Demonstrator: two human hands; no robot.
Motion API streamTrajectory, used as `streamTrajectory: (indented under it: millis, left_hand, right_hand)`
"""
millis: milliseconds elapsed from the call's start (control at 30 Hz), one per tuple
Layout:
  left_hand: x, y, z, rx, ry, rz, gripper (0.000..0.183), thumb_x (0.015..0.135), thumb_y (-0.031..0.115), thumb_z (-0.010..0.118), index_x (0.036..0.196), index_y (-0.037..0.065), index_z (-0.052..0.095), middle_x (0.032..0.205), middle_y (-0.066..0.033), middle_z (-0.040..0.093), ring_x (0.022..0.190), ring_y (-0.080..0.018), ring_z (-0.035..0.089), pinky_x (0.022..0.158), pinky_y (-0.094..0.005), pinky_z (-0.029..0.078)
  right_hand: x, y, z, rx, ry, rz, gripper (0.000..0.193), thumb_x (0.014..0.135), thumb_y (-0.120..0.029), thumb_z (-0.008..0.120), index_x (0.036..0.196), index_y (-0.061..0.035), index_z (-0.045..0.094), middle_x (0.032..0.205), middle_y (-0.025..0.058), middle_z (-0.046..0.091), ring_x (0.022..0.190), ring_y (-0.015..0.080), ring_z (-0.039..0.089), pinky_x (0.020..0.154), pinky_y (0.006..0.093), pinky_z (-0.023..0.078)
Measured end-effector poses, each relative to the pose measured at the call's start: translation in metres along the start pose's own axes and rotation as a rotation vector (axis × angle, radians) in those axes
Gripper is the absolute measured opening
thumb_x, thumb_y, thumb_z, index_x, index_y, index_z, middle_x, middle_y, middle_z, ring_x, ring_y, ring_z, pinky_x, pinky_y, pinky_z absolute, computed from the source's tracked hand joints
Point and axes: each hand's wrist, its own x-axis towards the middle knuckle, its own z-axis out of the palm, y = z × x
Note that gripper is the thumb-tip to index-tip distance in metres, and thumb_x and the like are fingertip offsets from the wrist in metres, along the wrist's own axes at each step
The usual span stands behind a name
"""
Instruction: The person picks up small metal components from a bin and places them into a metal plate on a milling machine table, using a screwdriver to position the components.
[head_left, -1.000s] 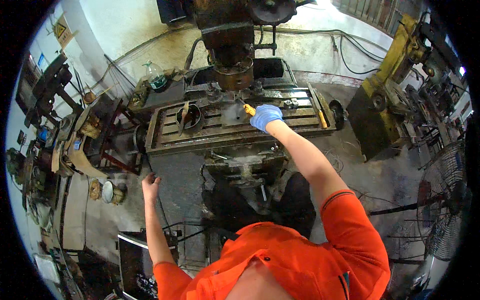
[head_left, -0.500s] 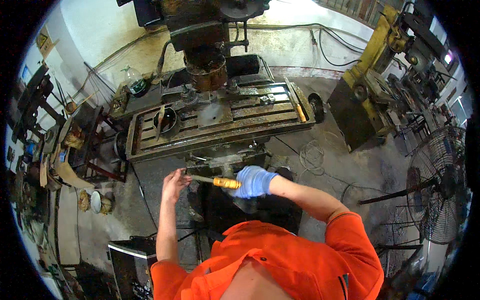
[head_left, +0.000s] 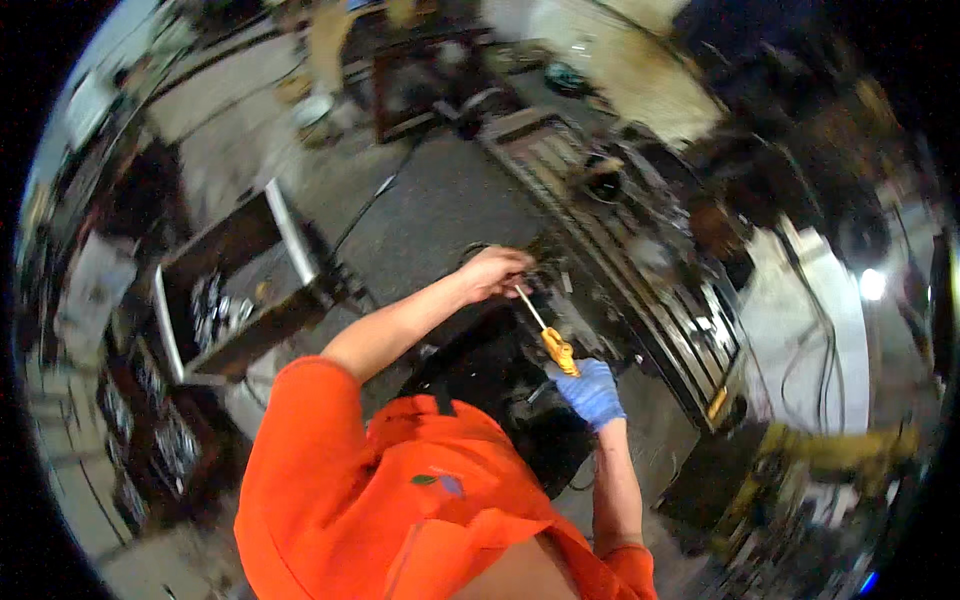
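My gloved right hand [head_left: 588,392] holds the tool [head_left: 547,332] by its yellow handle [head_left: 561,353]; my bare left hand [head_left: 495,273] is at its thin end [head_left: 523,295], but with this blur I cannot tell if it grips. The tool is on the near side of the slotted bench [head_left: 625,270], apart from it. I should keep the handle firm and the bare hand light.

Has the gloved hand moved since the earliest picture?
Yes. Judged against the slotted machine table, the gloved right hand has come back toward the orange shirt: earlier it was over the table, now it is off its near side.
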Motion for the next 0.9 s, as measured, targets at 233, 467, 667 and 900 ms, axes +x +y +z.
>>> streamTrajectory:
  millis: [233, 467, 667, 900]
  left_hand:
    - [-0.117, 0.069, -0.055, 0.329, 0.27, 0.358, 0.037, 0.076, 0.006, 0.057, 0.111, -0.002, 0.053, 0.083, -0.0108, 0.063, 0.077, -0.018, 0.062, 0.073, -0.0294, 0.05]
    - [-0.321, 0.079, -0.264, 1.3, 1.209, 0.271, 0.038, 0.069, 0.013, 0.064, 0.104, 0.0, 0.059, 0.096, -0.0199, 0.061, 0.092, -0.0312, 0.059, 0.08, -0.0358, 0.046]
    - [-0.353, 0.02, -0.296, 1.652, 0.995, -0.258, 0.036, 0.061, 0.021, 0.071, 0.093, 0.008, 0.062, 0.09, -0.0156, 0.062, 0.088, -0.0342, 0.058, 0.074, -0.0425, 0.047]
    - [-0.325, 0.023, -0.3, 1.966, 0.581, -0.536, 0.025, 0.063, 0.018, 0.064, 0.086, 0.008, 0.063, 0.086, -0.0139, 0.063, 0.083, -0.0308, 0.061, 0.07, -0.0406, 0.049]
  right_hand:
    - [0.012, -0.021, -0.009, 0.316, -0.04, -0.217, 0.035, 0.076, -0.032, 0.063, 0.074, 0.0023, 0.059, 0.057, 0.0123, 0.054, 0.051, 0.0147, 0.049, 0.051, 0.033, 0.04]
    - [0.002, -0.005, -0.012, 0.32, -0.031, -0.203, 0.027, 0.076, -0.022, 0.066, 0.073, 0.0041, 0.058, 0.057, 0.0019, 0.053, 0.055, 0.0063, 0.043, 0.049, 0.0293, 0.038]
    - [0.007, 0.0, 0.0, 0.269, -0.059, -0.2, 0.026, 0.074, -0.02, 0.068, 0.078, 0.0037, 0.059, 0.058, 0.0044, 0.055, 0.055, 0.0073, 0.044, 0.05, 0.0295, 0.039]
    - [0.006, -0.004, -0.003, 0.246, -0.062, -0.215, 0.026, 0.073, -0.022, 0.069, 0.079, 0.002, 0.06, 0.06, 0.0087, 0.057, 0.053, 0.0117, 0.045, 0.051, 0.0309, 0.04]
